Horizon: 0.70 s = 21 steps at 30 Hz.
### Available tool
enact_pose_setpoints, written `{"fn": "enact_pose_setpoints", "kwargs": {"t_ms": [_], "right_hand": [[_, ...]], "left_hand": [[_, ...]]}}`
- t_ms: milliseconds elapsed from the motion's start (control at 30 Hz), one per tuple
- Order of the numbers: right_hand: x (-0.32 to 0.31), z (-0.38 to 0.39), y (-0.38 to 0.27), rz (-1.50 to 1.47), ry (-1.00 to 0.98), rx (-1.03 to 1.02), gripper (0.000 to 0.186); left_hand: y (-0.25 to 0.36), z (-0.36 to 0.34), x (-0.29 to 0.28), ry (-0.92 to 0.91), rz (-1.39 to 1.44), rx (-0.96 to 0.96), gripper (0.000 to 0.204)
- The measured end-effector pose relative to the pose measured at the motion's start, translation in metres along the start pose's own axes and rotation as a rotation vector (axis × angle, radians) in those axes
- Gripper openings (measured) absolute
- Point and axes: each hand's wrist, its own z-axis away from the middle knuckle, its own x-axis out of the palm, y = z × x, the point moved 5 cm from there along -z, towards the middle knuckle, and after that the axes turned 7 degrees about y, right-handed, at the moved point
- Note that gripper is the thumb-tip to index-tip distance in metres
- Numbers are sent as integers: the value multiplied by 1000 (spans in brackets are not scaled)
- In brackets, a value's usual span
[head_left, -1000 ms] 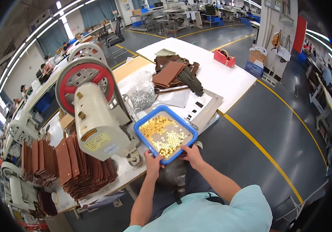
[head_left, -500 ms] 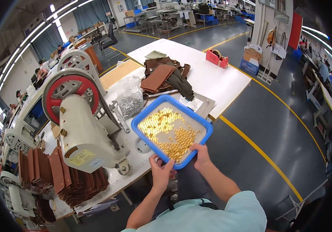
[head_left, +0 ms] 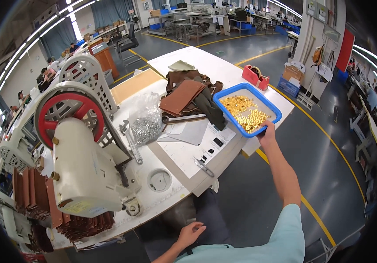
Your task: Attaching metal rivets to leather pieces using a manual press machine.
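At the right side of the white table, my right hand point(head_left: 267, 131) grips the near corner of a blue-rimmed tray point(head_left: 278, 115). Many small shiny gold-coloured metal pieces point(head_left: 250, 119) lie spread over the tray's pale bottom. My left hand point(head_left: 191, 233) is low in front of my body, away from the table, with its fingers loosely bent and nothing seen in them. A utility knife point(head_left: 203, 167) lies on papers point(head_left: 190, 155) at the table's near edge, between my two hands.
A cream machine point(head_left: 85, 162) with a red wheel fills the left, beside stacked brown leather pieces point(head_left: 32, 193). A clear bag of silvery parts point(head_left: 146, 127), an adjustable wrench point(head_left: 131, 142), loose leather point(head_left: 182, 97) and a red tape dispenser point(head_left: 255, 78) occupy the table.
The tray has moved from in front of me to the far right, held by my right hand alone. My left hand has let go and dropped back, and the papers and knife have come into view.
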Motion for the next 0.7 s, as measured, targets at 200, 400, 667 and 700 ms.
{"fn": "enact_pose_setpoints", "kwargs": {"t_ms": [200,400,667,700], "right_hand": [[-28,-112,7,-80,-19,2,56],[-6,-164,16,-7,42,63,59],[14,-215,6,872,246,-149,43],[16,-219,6,854,248,-178,46]], "left_hand": [[-75,22,-50,304,-43,-223,31],[-126,54,-65,328,-141,-346,31],[-123,61,-61,216,-376,-466,34],[-123,61,-61,196,-354,-530,39]]}}
